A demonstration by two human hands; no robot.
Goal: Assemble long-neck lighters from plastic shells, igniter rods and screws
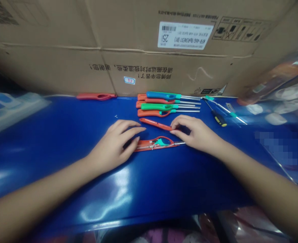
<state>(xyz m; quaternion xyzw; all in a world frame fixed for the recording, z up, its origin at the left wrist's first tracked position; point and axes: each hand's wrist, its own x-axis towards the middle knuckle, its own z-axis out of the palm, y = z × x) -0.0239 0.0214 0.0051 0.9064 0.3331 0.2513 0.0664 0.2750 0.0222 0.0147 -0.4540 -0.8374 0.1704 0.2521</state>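
An opened orange gas lighter (154, 144) lies on the blue table, its inner parts and teal trigger showing and its metal tube pointing right. At the lighter's left end is my left hand (123, 138), fingers apart and curved over it; whether they touch it is hard to tell. My right hand (189, 130) pinches one end of an orange lighter casing half (155, 124), which is tilted just behind the opened lighter. Beyond them lies a stack of assembled lighters (159, 107) in orange, green and blue, tubes to the right.
Against a large cardboard box (139, 50) at the back lies a red lighter casing (97, 97). A screwdriver (218, 118) and a loose metal tube (227, 111) sit at the back right. Blurred plastic packaging (9, 108) is at the left.
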